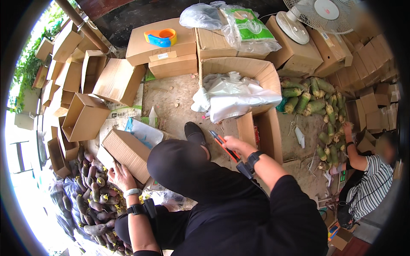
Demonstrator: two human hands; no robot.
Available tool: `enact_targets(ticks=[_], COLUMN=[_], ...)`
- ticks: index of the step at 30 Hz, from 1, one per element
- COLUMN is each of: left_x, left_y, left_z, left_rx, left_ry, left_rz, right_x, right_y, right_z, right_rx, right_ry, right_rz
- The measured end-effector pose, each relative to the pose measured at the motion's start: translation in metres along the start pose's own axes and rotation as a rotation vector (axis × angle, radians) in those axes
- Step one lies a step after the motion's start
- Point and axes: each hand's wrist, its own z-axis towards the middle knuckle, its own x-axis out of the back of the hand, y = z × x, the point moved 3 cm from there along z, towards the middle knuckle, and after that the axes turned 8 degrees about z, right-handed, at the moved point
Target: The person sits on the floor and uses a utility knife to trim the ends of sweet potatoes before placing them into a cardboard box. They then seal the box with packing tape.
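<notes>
My right hand [235, 145] grips an orange-and-black utility knife [224, 145], its blade end pointing away from me above the floor. Against the near edge of a tilted cardboard box [128, 153] beside my knee, my left hand [123, 179] has its fingers on the cardboard and steadies it. A heap of dark reddish radishes [96, 195] with yellow sprouts lies just left of that hand. Beyond the box, a clear plastic bag or sheet with blue parts [147, 131] is partly hidden.
An open carton of plastic bags [237, 92] stands ahead, with an open empty carton [267, 137] nearer. Green radishes [307, 100] lie right, where a person in a striped top [373, 182] reaches in. A tape dispenser [161, 37] and a fan [293, 27] sit on boxes. Cartons [85, 116] crowd the left.
</notes>
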Motion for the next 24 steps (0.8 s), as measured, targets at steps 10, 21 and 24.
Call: enact_targets(ticks=[10,21,24], left_x=[-0.007,0.002,0.006], left_y=[-0.014,0.0,0.004], left_z=[-0.002,-0.004,-0.003], left_rx=[0.012,0.032,0.054], left_ry=[0.02,0.013,0.001], left_rz=[0.051,-0.065,-0.047], right_x=[0.011,0.003,0.01], right_y=[0.089,0.067,0.032], right_z=[0.069,0.076,0.056], right_rx=[-0.273,-0.247,-0.333], right_ry=[0.448,0.503,0.493], right_rz=[0.238,-0.197,-0.177])
